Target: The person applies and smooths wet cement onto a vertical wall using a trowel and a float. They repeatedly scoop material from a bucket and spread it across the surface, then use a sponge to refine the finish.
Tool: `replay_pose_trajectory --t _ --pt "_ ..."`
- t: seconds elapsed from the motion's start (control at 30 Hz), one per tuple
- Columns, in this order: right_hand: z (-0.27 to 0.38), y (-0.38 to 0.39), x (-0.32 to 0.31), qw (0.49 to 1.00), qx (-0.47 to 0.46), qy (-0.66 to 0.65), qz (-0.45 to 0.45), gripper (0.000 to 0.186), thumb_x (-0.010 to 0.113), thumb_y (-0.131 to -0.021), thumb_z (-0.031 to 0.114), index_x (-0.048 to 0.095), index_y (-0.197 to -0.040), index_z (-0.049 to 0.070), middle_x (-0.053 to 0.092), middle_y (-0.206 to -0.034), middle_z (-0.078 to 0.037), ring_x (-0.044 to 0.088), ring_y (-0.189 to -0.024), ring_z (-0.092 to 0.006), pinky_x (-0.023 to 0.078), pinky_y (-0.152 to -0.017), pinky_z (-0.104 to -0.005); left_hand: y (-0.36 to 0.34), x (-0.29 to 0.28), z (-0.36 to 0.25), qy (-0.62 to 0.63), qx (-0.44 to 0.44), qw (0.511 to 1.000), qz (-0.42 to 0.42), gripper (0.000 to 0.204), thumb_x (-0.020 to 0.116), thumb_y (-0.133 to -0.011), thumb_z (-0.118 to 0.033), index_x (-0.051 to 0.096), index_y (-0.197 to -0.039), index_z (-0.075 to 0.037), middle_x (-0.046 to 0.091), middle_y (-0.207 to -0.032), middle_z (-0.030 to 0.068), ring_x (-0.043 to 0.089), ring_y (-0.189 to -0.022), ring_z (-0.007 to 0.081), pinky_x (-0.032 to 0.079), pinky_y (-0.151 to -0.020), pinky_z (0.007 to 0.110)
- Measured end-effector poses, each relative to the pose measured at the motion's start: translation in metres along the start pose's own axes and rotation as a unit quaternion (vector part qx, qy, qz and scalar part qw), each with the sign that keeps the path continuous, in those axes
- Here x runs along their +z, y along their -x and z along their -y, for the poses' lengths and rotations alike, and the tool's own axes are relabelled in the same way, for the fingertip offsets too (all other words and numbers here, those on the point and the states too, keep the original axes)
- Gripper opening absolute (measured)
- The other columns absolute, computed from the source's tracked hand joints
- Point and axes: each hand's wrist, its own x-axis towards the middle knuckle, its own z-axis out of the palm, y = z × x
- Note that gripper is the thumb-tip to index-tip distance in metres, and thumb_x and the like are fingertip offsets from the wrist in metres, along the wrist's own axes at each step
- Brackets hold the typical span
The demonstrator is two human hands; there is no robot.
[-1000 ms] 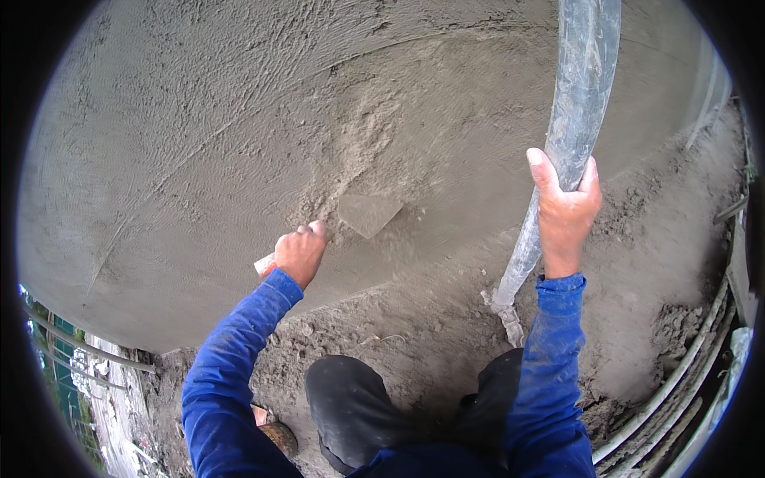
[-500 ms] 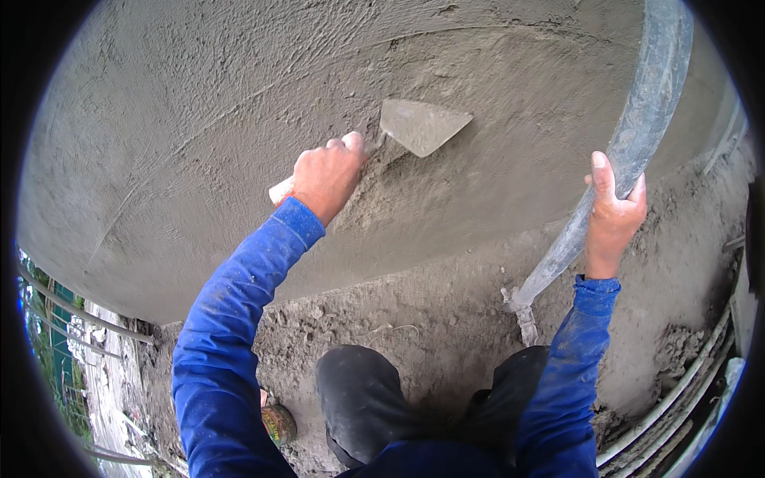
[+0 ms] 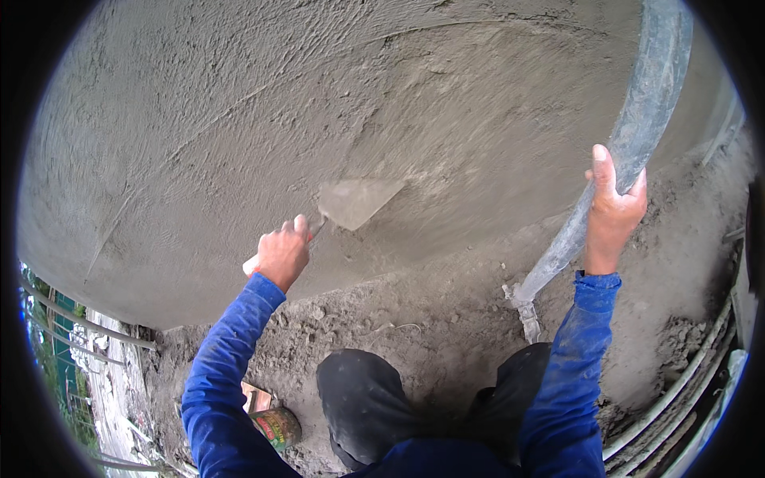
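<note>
My left hand (image 3: 280, 253) is closed round the pale handle of a trowel (image 3: 358, 201). The trowel's pointed metal blade lies against the lower part of a wall of wet grey plaster (image 3: 239, 119), its tip toward the right. Farther right, my right hand (image 3: 615, 203) grips a long grey pipe (image 3: 655, 88), thumb on the near side. The pipe runs from the top edge down to a crusted lower end (image 3: 524, 307) near the ground. Ridges and strokes mark the plaster above and left of the blade.
Rough dirt ground (image 3: 382, 319) lies between the wall and my bent knees (image 3: 362, 390). A round tin (image 3: 277, 428) stands beside my left forearm, a reddish block (image 3: 255, 397) next to it. Several long poles (image 3: 677, 398) lie at the lower right.
My left hand and the trowel have moved down and to the left along the wall. My right hand stays on the pipe, almost unmoved. More of the tin and block shows.
</note>
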Motion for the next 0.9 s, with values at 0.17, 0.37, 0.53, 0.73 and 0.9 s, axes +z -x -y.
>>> replay_pose_trajectory --t 0.17,0.37,0.53,0.73,0.9 --pt "0.002 -0.001 -0.003 0.999 0.034 -0.006 0.012 0.035 0.077 -0.084 0.028 0.064 -0.100 0.000 0.065 -0.088 -0.004 0.058 -0.078 -0.0118 0.047 -0.074 -0.0275 -0.069 -0.030 -0.076 0.060 0.050 0.989 -0.123 0.014 0.054 -0.091 -0.019 0.049 -0.096 -0.007 0.066 -0.081 0.0130 0.069 -0.066 0.0299 0.053 -0.052 0.041" --pt "-0.003 0.002 -0.001 1.000 -0.006 0.002 0.031 0.032 0.074 -0.087 0.030 0.063 -0.099 0.003 0.063 -0.086 -0.002 0.059 -0.074 -0.0098 0.045 -0.068 -0.0248 -0.081 0.005 -0.111 -0.008 0.074 0.991 -0.110 0.016 0.053 -0.092 -0.019 0.050 -0.099 -0.005 0.066 -0.080 0.0122 0.070 -0.069 0.0262 0.055 -0.053 0.037" --pt "-0.002 -0.001 -0.006 1.000 -0.007 0.010 0.028 0.032 0.074 -0.086 0.030 0.063 -0.099 0.003 0.063 -0.086 -0.002 0.058 -0.074 -0.0098 0.045 -0.068 -0.0246 -0.036 0.079 -0.074 -0.062 0.062 0.996 -0.024 0.016 0.053 -0.091 -0.017 0.051 -0.101 -0.005 0.066 -0.082 0.0114 0.070 -0.069 0.0261 0.056 -0.054 0.036" --pt "0.001 0.002 0.003 1.000 -0.022 -0.008 0.003 0.034 0.074 -0.086 0.030 0.063 -0.100 0.002 0.064 -0.090 -0.003 0.058 -0.074 -0.0101 0.046 -0.069 -0.0250 0.021 0.092 -0.037 -0.042 0.009 0.996 0.072 0.016 0.054 -0.091 -0.021 0.053 -0.097 -0.007 0.067 -0.083 0.0115 0.071 -0.072 0.0266 0.055 -0.055 0.039" --pt "-0.002 0.000 -0.004 1.000 -0.005 0.010 0.017 0.035 0.074 -0.086 0.031 0.063 -0.100 0.001 0.063 -0.090 -0.003 0.059 -0.075 -0.0104 0.047 -0.069 -0.0254 -0.027 0.019 -0.121 0.124 0.043 0.991 0.011 0.019 0.051 -0.095 -0.024 0.048 -0.101 -0.006 0.066 -0.085 0.0155 0.069 -0.070 0.0346 0.054 -0.055 0.044"
